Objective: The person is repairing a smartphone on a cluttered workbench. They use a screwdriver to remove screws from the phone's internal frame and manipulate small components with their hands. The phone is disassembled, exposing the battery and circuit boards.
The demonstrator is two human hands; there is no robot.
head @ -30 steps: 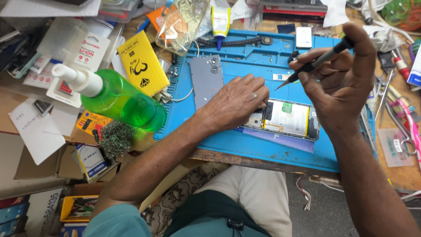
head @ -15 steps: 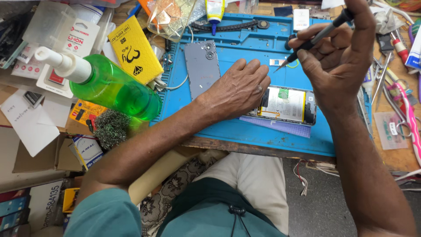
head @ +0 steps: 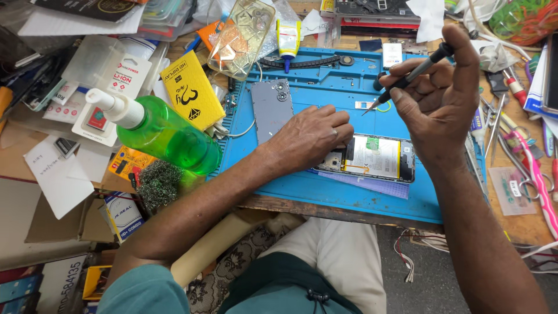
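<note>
**Crowded bench, exposed phone: where a slip could hurt**

At left of the frame, a green spray bottle (head: 165, 136) lies on its side at the blue mat's (head: 325, 195) edge; a nudge could roll it. At centre, the left hand (head: 311, 136) rests flat, fingers spread, on the opened phone (head: 372, 158), whose insides lie bare; hard pressure could likely damage them. At upper right, the right hand (head: 444, 96) pinches a thin screwdriver (head: 407, 78), lifted above the mat; its tip could slip and scratch.
</note>
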